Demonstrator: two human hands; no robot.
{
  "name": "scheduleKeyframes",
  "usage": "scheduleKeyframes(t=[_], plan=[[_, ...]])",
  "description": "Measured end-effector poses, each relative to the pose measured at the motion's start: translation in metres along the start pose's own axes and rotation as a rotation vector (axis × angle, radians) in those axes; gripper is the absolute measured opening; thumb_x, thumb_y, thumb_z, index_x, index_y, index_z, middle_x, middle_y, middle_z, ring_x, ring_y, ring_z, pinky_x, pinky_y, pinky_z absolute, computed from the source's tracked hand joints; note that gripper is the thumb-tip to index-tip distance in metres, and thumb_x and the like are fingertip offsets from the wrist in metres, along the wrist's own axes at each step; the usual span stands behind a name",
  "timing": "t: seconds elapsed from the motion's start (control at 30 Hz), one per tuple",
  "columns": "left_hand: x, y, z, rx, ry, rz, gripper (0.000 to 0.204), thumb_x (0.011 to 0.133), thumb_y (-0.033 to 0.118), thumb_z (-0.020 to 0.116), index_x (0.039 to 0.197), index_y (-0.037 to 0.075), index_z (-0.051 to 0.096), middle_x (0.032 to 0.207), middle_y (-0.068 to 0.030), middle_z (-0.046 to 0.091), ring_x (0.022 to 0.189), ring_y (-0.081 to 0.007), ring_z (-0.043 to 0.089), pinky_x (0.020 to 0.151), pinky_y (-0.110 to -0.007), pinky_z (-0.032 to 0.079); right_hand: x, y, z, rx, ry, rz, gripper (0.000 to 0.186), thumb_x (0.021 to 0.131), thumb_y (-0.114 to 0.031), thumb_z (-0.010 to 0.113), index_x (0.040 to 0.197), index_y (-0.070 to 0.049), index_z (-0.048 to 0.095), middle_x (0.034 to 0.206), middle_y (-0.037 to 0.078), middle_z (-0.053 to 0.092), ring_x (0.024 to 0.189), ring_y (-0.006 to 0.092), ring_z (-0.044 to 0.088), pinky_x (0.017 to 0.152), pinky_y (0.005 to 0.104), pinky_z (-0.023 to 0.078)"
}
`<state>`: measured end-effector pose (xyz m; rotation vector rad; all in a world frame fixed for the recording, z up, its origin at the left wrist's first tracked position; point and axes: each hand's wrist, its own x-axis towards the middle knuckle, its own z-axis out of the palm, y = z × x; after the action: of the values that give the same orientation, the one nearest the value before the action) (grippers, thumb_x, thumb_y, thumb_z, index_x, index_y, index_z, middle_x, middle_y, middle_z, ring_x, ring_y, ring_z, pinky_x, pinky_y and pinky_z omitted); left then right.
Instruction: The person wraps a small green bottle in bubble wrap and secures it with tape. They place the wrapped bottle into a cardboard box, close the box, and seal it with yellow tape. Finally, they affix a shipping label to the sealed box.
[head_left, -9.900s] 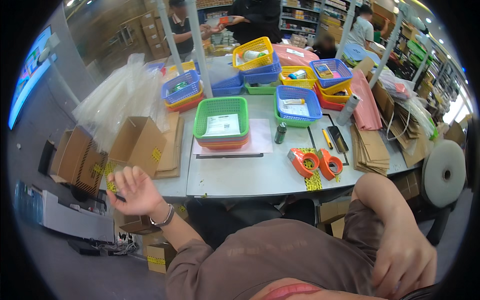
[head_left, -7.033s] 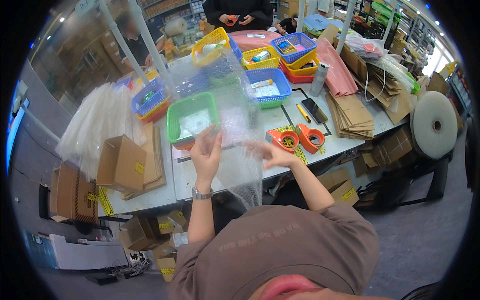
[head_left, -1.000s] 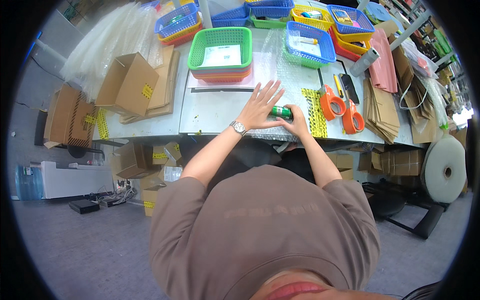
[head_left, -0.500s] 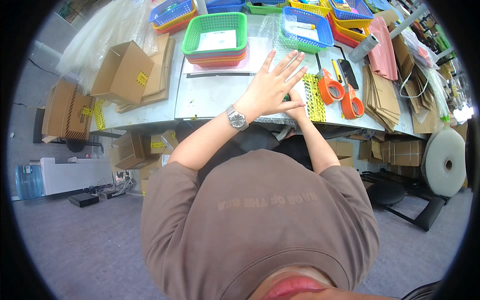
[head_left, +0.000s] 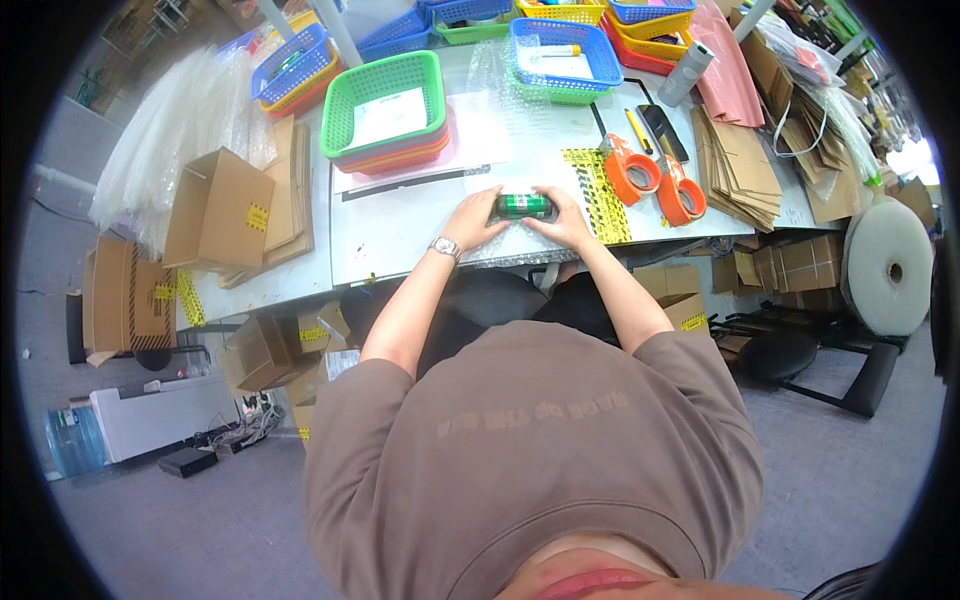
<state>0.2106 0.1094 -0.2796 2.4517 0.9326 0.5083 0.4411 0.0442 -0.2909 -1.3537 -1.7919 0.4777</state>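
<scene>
A small green can [head_left: 523, 206] lies on its side near the table's front edge. My left hand [head_left: 474, 222] is at its left end and my right hand [head_left: 563, 219] at its right end, so the can is gripped between them. Both hands have fingers curved round the ends, thumbs toward me. A strip of clear bubble wrap [head_left: 500, 252] shows along the table edge, just below my hands; how much of it lies beneath the can I cannot tell.
Stacked baskets with a green one on top [head_left: 385, 145] stand beyond my left hand. Right of my hands lie two orange tape dispensers [head_left: 632, 180], a yellow cutter [head_left: 638, 130] and a black phone [head_left: 664, 133]. Flat cartons [head_left: 735, 165] are at the right, an open carton [head_left: 215, 210] at the left.
My left hand, which was spread above my right hand, has come down and left to the can's left end. The can shows fully between both hands. The view has shifted slightly.
</scene>
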Motion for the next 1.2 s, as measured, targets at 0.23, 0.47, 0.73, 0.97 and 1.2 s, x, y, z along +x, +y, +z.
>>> scheduleKeyframes(t=[0.23, 0.47, 0.73, 0.97, 1.2], plan=[[-0.015, -0.013, 0.010, -0.307, 0.167, -0.042, 0.048, 0.082, 0.022, 0.074, 0.124, 0.005, 0.057, 0.123, -0.0160, 0.061, 0.118, -0.0300, 0.056, 0.099, -0.039, 0.044, 0.018, 0.005, -0.024, 0.218, -0.240, 0.189, 0.055, 0.068, -0.027, 0.085, 0.114, -0.004, 0.065, 0.112, 0.010, 0.065, 0.107, 0.0217, 0.061, 0.095, 0.0330, 0.046], [-0.016, -0.018, 0.011, -0.345, 0.172, -0.013, 0.046, 0.083, 0.023, 0.073, 0.122, 0.004, 0.057, 0.125, -0.0168, 0.060, 0.125, -0.0313, 0.052, 0.105, -0.040, 0.041, 0.017, 0.010, -0.022, 0.193, -0.277, 0.208, 0.063, 0.067, -0.028, 0.086, 0.120, -0.004, 0.061, 0.117, 0.011, 0.062, 0.111, 0.0245, 0.058, 0.099, 0.0354, 0.044], [-0.010, 0.023, -0.010, -0.168, 0.257, 0.068, 0.061, 0.082, 0.025, 0.073, 0.134, 0.006, 0.048, 0.133, -0.0168, 0.053, 0.123, -0.0331, 0.052, 0.103, -0.040, 0.042, -0.040, -0.051, -0.037, -0.292, -0.065, -0.286, 0.070, 0.068, -0.038, 0.083, 0.126, -0.013, 0.053, 0.138, 0.016, 0.043, 0.131, 0.0320, 0.040, 0.107, 0.0466, 0.035], [0.009, 0.033, 0.011, -0.097, 0.208, 0.137, 0.032, 0.080, 0.021, 0.069, 0.110, 0.012, 0.068, 0.108, -0.0040, 0.068, 0.107, -0.0264, 0.059, 0.094, -0.043, 0.045, -0.033, -0.038, -0.033, -0.341, -0.109, -0.316, 0.019, 0.083, -0.018, 0.067, 0.100, -0.013, 0.063, 0.127, 0.007, 0.058, 0.126, 0.0279, 0.049, 0.106, 0.0470, 0.037], [0.009, 0.065, -0.041, -0.028, -0.055, -0.076, 0.030, 0.082, 0.012, 0.062, 0.112, 0.008, 0.065, 0.101, -0.0095, 0.071, 0.104, -0.0231, 0.061, 0.088, -0.036, 0.049, 0.033, -0.030, -0.047, -0.073, -0.384, 0.040, 0.019, 0.079, -0.017, 0.072, 0.094, -0.006, 0.070, 0.096, 0.009, 0.071, 0.097, 0.0280, 0.067, 0.089, 0.0360, 0.051]])
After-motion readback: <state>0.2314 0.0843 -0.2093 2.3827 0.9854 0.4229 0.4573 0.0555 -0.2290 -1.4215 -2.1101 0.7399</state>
